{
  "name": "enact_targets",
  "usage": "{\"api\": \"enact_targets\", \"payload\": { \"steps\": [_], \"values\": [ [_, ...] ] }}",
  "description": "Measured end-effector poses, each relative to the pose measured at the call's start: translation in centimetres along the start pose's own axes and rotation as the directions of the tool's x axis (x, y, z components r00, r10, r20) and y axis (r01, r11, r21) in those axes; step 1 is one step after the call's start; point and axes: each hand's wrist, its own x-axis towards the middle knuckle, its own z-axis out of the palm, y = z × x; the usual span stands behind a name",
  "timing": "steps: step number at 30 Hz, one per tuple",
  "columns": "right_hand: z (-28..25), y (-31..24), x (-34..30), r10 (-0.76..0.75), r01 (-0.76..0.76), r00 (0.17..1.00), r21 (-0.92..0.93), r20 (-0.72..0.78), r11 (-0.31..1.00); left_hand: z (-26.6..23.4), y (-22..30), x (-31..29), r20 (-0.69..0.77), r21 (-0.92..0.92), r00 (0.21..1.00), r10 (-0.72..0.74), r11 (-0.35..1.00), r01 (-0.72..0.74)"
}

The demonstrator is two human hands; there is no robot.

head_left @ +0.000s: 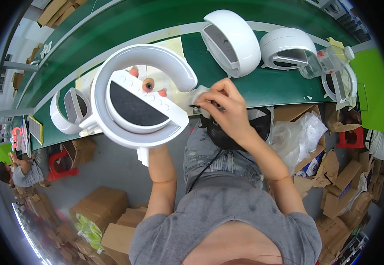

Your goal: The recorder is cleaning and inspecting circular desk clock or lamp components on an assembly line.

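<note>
My left hand holds up a white C-shaped lamp with a dark half-round panel and a row of round buttons. Only a few fingertips show past the button strip; the lamp hides the rest of that hand. Just right of the lamp, my right hand pinches a crumpled whitish cloth between thumb and fingers. A small dark bit shows at those fingertips, too small to name. Hand and cloth are apart from the lamp's buttons.
On the green bench stand more white lamps, one at left and others at right. A clear plastic bottle lies by the right ones. Cardboard boxes crowd the floor. A person sits far left.
</note>
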Motion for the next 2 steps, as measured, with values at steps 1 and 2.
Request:
{"api": "enact_targets", "payload": {
  "steps": [1, 2],
  "values": [
    [0.3, 0.8, 0.2, -0.103, 0.096, 0.990, -0.078, -0.096, 0.992, -1.4, -0.3, 0.4, 0.073, -0.114, 0.995, -0.062, 0.991, 0.070],
    [0.4, 1.6, 0.6, -0.212, 0.181, 0.960, -0.173, -0.182, 0.968, -2.8, -1.3, 0.8, 0.088, -0.137, 0.992, -0.094, 0.985, 0.105]
  ]
}}
